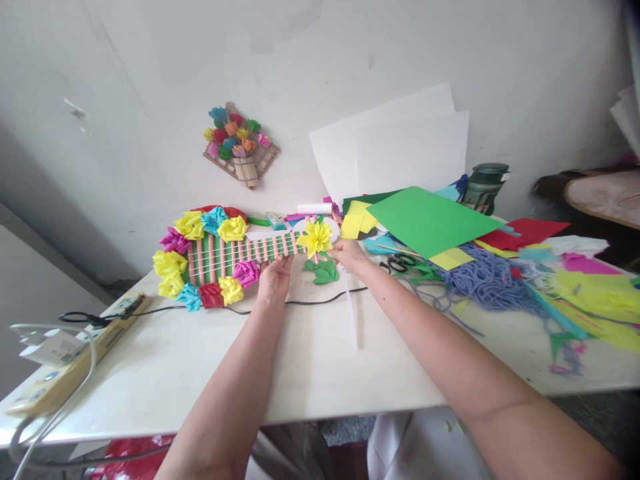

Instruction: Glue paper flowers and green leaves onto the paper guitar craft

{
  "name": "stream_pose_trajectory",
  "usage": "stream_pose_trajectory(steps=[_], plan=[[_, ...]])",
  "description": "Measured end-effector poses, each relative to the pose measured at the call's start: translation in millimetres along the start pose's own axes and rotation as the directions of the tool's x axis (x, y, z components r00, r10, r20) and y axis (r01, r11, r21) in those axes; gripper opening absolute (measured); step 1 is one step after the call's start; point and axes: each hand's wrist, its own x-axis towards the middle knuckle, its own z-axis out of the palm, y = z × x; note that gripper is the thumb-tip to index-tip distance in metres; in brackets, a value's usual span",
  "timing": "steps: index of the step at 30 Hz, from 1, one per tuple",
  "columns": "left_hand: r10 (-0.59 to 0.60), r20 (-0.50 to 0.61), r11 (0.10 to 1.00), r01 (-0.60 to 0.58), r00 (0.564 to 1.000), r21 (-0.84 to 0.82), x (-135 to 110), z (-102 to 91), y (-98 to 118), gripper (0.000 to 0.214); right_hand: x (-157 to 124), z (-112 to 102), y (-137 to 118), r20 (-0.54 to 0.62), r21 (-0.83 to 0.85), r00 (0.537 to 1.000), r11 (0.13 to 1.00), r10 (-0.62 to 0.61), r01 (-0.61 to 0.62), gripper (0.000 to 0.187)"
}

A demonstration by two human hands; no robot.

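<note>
A guitar-shaped paper craft (pixel 223 257) lies across the table, with pink strips and white strings over a green body. Paper flowers in yellow, blue, red and magenta surround its wide left end. My left hand (pixel 275 277) grips the lower edge of its neck, fingertips partly hidden beneath. At the narrow right end sits a yellow paper flower (pixel 317 238). My right hand (pixel 349 257) has its fingers closed at that end, beside the flower; the exact grip is partly hidden. Green paper leaves (pixel 323 271) are just below the flower. A translucent white stick (pixel 352 313) extends below my right hand.
Green paper (pixel 433 220), purple yarn (pixel 485 277), black-handled scissors (pixel 400 263) and coloured scraps crowd the right side. A dark green bottle (pixel 484 189) stands behind. A power strip (pixel 75 357) lies at left; its black cable (pixel 320 302) crosses the table.
</note>
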Motion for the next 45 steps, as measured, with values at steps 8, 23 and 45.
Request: stream_pose_trajectory(steps=[8,23,45], plan=[[0.053,0.031,0.999,-0.053,0.998,-0.004,0.1,-0.9,-0.2,0.069,1.4,1.7,1.6,0.009,0.042,1.0,0.999,-0.004,0.003,0.016],[0.074,-0.013,0.997,-0.074,0.997,0.024,-2.3,0.5,2.0,0.063,-9.6,-5.8,-3.4,0.087,0.092,0.995,0.995,-0.04,0.032,0.022],[0.067,0.008,0.998,-0.067,0.998,0.011,-3.1,0.1,0.4,0.065,-9.7,-8.3,-3.7,0.142,0.068,0.983,0.992,-0.114,0.105,0.024]])
